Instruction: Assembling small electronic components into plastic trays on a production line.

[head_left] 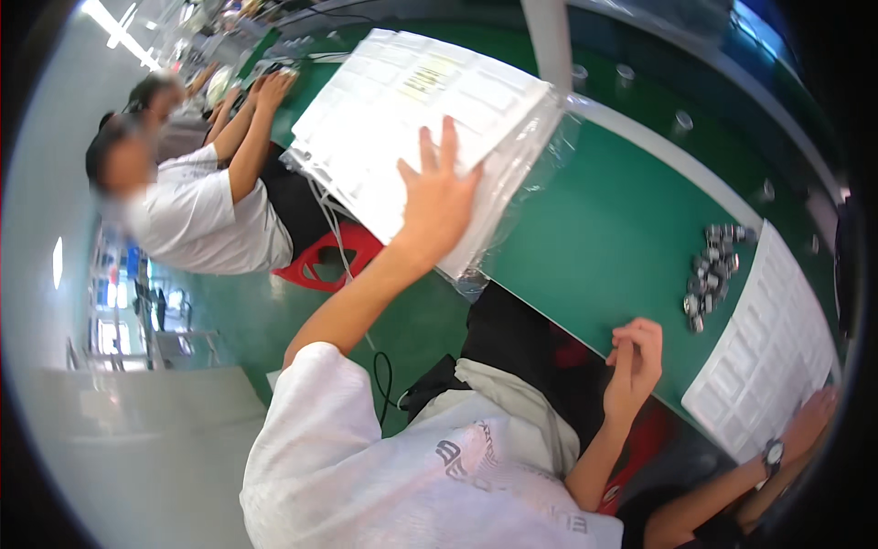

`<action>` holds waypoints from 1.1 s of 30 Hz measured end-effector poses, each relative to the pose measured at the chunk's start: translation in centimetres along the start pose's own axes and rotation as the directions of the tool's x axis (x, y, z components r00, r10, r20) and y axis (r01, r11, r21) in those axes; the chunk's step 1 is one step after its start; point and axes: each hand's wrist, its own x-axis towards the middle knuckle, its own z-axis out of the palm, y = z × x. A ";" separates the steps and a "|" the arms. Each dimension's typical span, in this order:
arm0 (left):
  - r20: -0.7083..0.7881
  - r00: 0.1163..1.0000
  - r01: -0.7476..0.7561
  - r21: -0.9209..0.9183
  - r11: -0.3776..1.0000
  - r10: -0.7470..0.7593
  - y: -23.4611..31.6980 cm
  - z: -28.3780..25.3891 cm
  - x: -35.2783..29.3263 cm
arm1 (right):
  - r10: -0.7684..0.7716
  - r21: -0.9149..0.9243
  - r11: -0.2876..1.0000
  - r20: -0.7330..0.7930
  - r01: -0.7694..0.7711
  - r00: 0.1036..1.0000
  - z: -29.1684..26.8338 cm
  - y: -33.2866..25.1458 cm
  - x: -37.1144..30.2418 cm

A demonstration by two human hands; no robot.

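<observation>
My left hand [437,206] lies flat with its fingers spread on a stack of white moulded plastic trays [366,119] at the table's left end. Clear plastic film [526,188] wraps the stack's right side, and a pale yellow label [430,78] with writing lies on its top. My right hand [636,357] hovers at the near edge of the green table [585,238]. Its fingers are loosely curled in, with nothing visible in them. Beyond it, to the right, several small cylindrical metal parts [706,279] sit in a cluster on the table.
At the far right another person's hand [809,421], with a watch on that arm, touches a white compartment tray [768,339]. Two people work at the left. A red stool [352,252] stands under the table's left end, and a black cable [382,380] hangs nearby.
</observation>
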 end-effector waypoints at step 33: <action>-0.560 0.827 -0.007 -0.100 0.995 -0.051 -18.3 -12.9 0.8 | 0.056 -0.001 0.998 -0.013 -0.056 0.998 1.2 0.2 0.8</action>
